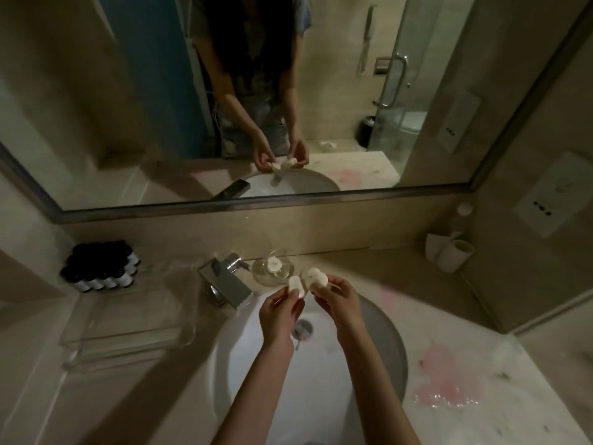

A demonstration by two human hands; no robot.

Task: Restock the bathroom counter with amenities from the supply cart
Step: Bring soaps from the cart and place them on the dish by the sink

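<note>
One wide mirror [128,91] hangs above a pale stone counter [465,364] with a white sink [314,396] and a clear tray [128,322]. Over the sink the left hand [277,316] pinches one white pad [295,285], and the right hand [340,303] pinches what look like two white pads [316,277]. Another white pad [273,263] lies in the glass dish [260,274] behind them.

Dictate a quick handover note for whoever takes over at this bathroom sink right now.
Left hand pinches one white round piece, likely wrapped soap, above the sink.
Right hand holds a cluster of pieces.
The glass dish by the faucet already has one piece.
Mini bottles and cups stand at the back.
Left, probably: set the held pieces in the dish.
</note>
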